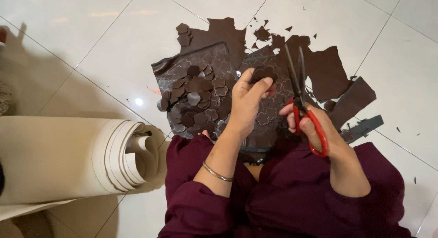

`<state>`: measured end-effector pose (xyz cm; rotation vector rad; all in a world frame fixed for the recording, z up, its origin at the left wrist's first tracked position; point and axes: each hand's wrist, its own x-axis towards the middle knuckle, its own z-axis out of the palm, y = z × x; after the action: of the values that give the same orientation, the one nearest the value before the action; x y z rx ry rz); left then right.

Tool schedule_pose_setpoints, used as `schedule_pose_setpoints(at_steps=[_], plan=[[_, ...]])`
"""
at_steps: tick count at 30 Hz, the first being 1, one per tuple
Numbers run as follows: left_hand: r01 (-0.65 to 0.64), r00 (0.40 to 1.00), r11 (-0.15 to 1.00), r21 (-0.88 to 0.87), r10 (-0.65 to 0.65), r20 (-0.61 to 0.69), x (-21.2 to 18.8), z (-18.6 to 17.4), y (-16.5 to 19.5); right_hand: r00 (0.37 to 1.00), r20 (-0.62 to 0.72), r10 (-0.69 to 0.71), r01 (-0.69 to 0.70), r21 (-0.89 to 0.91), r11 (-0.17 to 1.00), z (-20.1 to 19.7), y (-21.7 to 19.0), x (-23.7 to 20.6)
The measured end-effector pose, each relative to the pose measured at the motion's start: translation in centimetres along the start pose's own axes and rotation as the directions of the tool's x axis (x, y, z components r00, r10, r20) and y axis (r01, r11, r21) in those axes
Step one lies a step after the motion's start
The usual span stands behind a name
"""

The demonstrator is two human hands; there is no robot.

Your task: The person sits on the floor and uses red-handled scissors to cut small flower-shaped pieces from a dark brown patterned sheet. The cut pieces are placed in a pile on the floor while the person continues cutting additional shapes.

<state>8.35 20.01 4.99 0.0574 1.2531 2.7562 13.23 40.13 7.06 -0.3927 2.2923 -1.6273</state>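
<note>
One cream roll [59, 158] lies far left. One pile of flower cutouts [194, 99] rests on dark sheet [328, 71]. Left hand [246, 106] pinches one cutout [263, 74]. Right hand [310, 126], fingers through red handles, grips one scissors [299, 90], blades nearly together, pointing away, long axis near-vertical.

free: bare floor tiles [91, 46] lay open far left and right | blocked: cut-out pile [194, 94] ahead, scraps [351, 106] right, cream roll [68, 158] near left

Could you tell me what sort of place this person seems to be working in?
Probably a home or small craft workspace, with the work done on the floor: glossy white floor tiles, a big cream material roll, and dark brown flower-shaped cutouts piled beside red-handled scissors.
</note>
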Motion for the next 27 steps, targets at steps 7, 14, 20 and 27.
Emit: schedule_pose_setpoints(at_steps=[7, 14, 20, 27], plan=[[0.112, 0.993, 0.993, -0.023, -0.113, -0.031, -0.2, 0.4, -0.2, 0.998, 0.05, 0.042, -0.039, -0.053, 0.998, 0.6, -0.4, 0.1], [0.103, 0.993, 0.989, 0.108, -0.096, -0.069, -0.7, 0.8, 0.8, 0.998, 0.058, 0.038, -0.035, -0.05, 0.998, 0.3, 0.2, 0.1], [0.075, 0.996, 0.99, 0.118, -0.07, -0.046, -0.5, 0.5, 0.8, 0.998, 0.055, 0.026, -0.023, -0.055, 0.998, 0.3, 0.9, 0.1], [0.088, 0.995, 0.985, 0.149, -0.082, -0.048, -0.5, 0.5, 1.0, 0.997, 0.073, 0.029, -0.027, -0.029, 0.999, 0.1, 0.9, 0.0]])
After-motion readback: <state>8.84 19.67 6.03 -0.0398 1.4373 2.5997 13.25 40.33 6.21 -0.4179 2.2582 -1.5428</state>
